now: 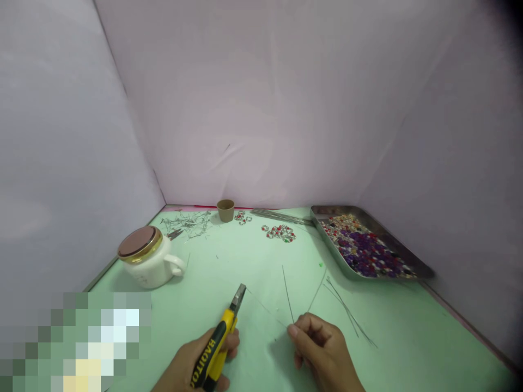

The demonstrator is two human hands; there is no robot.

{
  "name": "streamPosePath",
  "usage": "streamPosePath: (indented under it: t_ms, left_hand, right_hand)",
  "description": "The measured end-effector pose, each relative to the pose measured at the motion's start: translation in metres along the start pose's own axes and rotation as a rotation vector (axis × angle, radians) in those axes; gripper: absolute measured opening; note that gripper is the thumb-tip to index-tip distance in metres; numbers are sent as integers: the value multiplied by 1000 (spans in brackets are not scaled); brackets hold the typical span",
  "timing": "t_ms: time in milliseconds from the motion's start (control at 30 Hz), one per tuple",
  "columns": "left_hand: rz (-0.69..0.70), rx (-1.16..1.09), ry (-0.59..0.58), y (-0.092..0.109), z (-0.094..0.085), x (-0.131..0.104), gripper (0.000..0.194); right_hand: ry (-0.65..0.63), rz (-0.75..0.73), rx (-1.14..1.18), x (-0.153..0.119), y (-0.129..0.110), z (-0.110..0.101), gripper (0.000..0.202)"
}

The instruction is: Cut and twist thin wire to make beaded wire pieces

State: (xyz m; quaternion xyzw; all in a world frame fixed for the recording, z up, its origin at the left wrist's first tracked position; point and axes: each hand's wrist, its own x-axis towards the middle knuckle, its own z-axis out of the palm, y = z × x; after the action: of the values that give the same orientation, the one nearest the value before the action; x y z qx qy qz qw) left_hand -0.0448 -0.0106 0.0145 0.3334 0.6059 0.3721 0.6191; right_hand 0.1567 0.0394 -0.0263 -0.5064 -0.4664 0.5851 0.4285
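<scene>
In the head view my left hand [196,354] is wrapped round yellow-and-black pliers [220,337], whose metal jaws point up and away. From the jaw tip a thin wire [265,307] runs to my right hand [318,345]; whether the jaws grip it I cannot tell. Thumb and index finger of the right hand pinch this wire, and more thin lengths stick up from them. Several loose wires [347,310] lie on the table just right of that hand. Beyond both hands sits a cluster of small rings with red beads [281,233].
A metal tray [337,253] of mixed beads stands at the right. At the left is a white lidded mug [151,264], with a tangle of wire pieces [190,222] behind it. A small brown cup [226,211] and a bundle of long wires [281,216] are at the back.
</scene>
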Motion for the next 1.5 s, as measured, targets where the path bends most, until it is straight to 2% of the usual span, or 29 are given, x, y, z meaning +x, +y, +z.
streamPosePath:
  t_ms: [100,233,400,533,633,733,867,933,1100,1200,1333,1500]
  left_hand:
    - [48,-20,-42,-2,-3,0,24]
    - [12,-32,-33,-1,-2,-2,23]
    - [59,166,-20,-1,-2,-2,33]
    - [78,240,-64,3,-5,-2,33]
    - [51,178,-69,7,-9,-6,29]
    - [55,51,29,9,-20,-7,33]
    - [151,-54,358,11,-38,3,32]
    - [192,-33,419,12,-41,7,34]
    - [173,314,272,12,-27,0,41]
    - [271,570,334,13,-17,-6,37]
    - [412,832,430,8,-13,-5,30]
    - [427,1161,520,-9,-14,5,29]
  right_hand:
    - [15,-3,-96,0,-1,0,30]
    - [28,-2,-181,-4,-8,2,27]
    - [14,11,-211,-6,-15,3,25]
    - [-67,54,-38,-5,-14,3,26]
    - [-145,123,187,-4,-12,-1,27]
    - [-163,213,364,-2,-16,-6,29]
    - [-210,250,436,1,-23,-13,30]
    - [-281,244,410,0,-23,-14,27]
    - [-558,317,284,-6,-23,-18,20]
    - [-672,323,177,-10,-24,-21,16]
    - [-689,268,63,-12,-28,-22,22]
    - [-738,267,-39,-9,-31,-26,32]
